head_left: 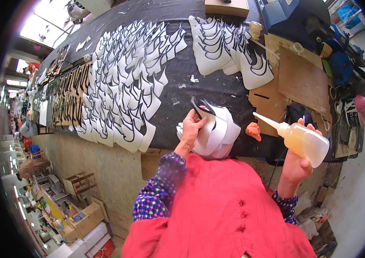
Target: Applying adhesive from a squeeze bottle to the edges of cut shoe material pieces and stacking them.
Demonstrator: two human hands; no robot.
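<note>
My left hand [192, 129] is closed on the edge of a white curved piece with black trim [209, 124], at the table's front edge against my red apron. More white pieces [221, 144] lie stacked with it, partly hidden by the hand. My right hand [294, 167] is wrapped round a translucent squeeze bottle [306, 144] with yellowish liquid inside. Its long pale nozzle [268, 122] points left toward the stack, apart from it. Between stack and bottle sits a crumpled orange lump [253, 131] on the table.
Overlapping rows of white black-edged pieces [126, 86] cover the dark table's left side; another group [216, 47] lies at the back. Cardboard and a brown board [302, 79] are on the right, beside a blue machine [296, 19]. A co-worker [32, 167] is far left.
</note>
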